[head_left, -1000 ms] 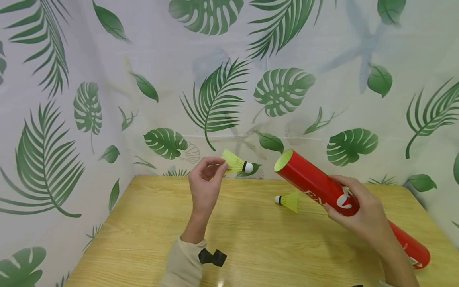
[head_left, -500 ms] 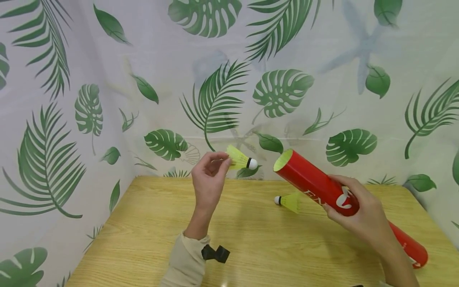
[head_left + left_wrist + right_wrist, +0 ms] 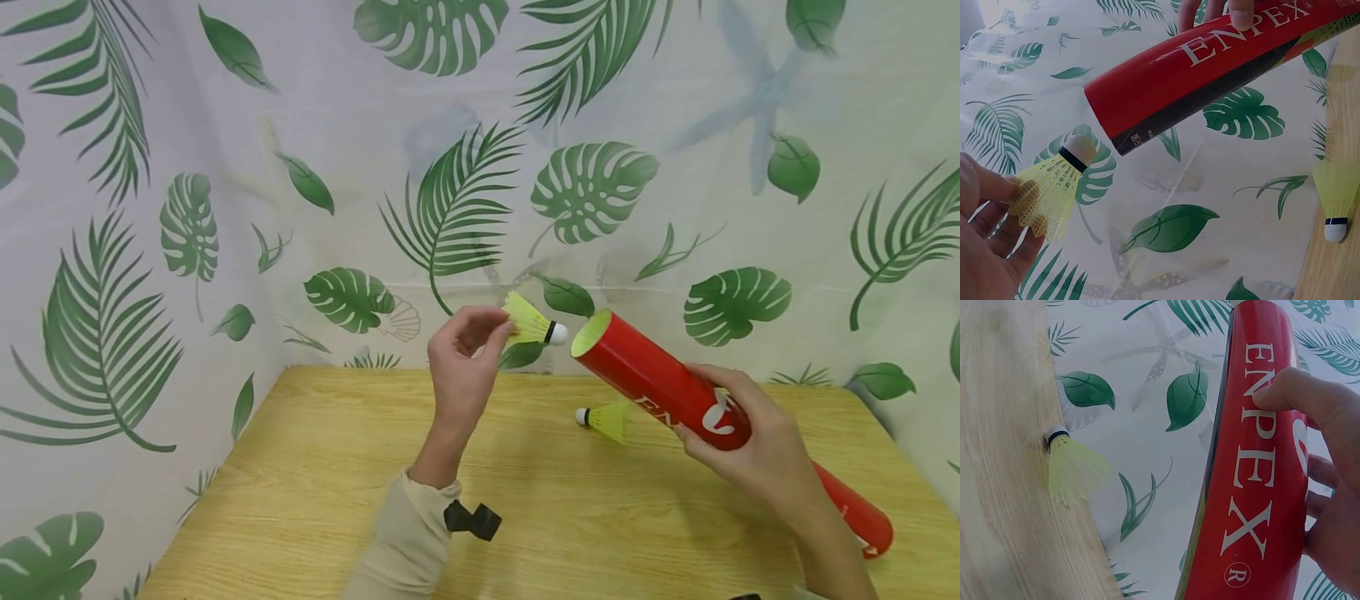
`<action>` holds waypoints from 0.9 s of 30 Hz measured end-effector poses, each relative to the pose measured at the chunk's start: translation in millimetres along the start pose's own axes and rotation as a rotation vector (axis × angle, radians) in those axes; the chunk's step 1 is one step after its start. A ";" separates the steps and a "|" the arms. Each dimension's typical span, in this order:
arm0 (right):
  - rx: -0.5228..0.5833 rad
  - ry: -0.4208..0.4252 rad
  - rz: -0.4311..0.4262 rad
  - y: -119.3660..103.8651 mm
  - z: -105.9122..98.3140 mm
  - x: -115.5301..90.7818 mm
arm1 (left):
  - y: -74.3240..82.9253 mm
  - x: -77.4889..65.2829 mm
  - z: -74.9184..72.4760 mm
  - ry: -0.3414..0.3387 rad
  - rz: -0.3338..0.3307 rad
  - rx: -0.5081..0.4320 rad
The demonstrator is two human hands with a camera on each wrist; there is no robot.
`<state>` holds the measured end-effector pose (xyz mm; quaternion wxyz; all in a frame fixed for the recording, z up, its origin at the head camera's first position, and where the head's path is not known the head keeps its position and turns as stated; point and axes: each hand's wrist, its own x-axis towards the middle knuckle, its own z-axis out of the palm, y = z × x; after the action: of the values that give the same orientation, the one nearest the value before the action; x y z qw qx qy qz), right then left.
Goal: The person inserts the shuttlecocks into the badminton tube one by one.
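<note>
My left hand (image 3: 467, 358) pinches a yellow shuttlecock (image 3: 531, 320) by its skirt, thumb against the fingers. Its white cork tip points right, a short way from the uncovered mouth of a red shuttlecock tube (image 3: 645, 367). That tube slants up to the left, and my right hand (image 3: 765, 442) grips it around its middle. In the left wrist view the tube (image 3: 1179, 75) shows ENPEX lettering, and the shuttlecock's cork (image 3: 1079, 150) sits just below the mouth. A second yellow shuttlecock (image 3: 606, 421) lies on the table under the tube.
The wooden table (image 3: 315, 467) ends at the back against a white cloth (image 3: 465, 208) printed with green leaves. The tube's lower end (image 3: 855, 508) shows past the right forearm. A black strap piece (image 3: 472, 521) sits at the left cuff.
My left hand has moved right and slightly up with the shuttlecock, bringing its cork closer to the tube's mouth. The right hand and the tube have stayed almost still.
</note>
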<state>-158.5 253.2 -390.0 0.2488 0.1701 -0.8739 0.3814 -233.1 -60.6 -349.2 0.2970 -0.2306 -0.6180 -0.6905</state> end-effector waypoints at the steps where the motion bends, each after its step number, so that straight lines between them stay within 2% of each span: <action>1: 0.000 -0.002 -0.001 -0.1 0.1 0.1 | -0.4 0.2 2.3 -0.003 0.000 -0.001; 9: 0.005 -0.009 -0.006 -1.7 -0.1 0.9 | -2.5 0.4 21.1 -0.044 0.013 -0.014; 16: -0.020 -0.018 0.004 -1.7 1.7 1.0 | -4.2 -1.9 31.7 -0.080 0.000 -0.036; 27: 0.007 -0.020 -0.018 -2.2 1.4 0.6 | -4.2 -10.1 43.6 -0.186 0.007 0.025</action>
<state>-158.3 250.7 -389.2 0.2429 0.1823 -0.8734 0.3806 -230.9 -16.0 -353.4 0.2438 -0.2922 -0.6507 -0.6571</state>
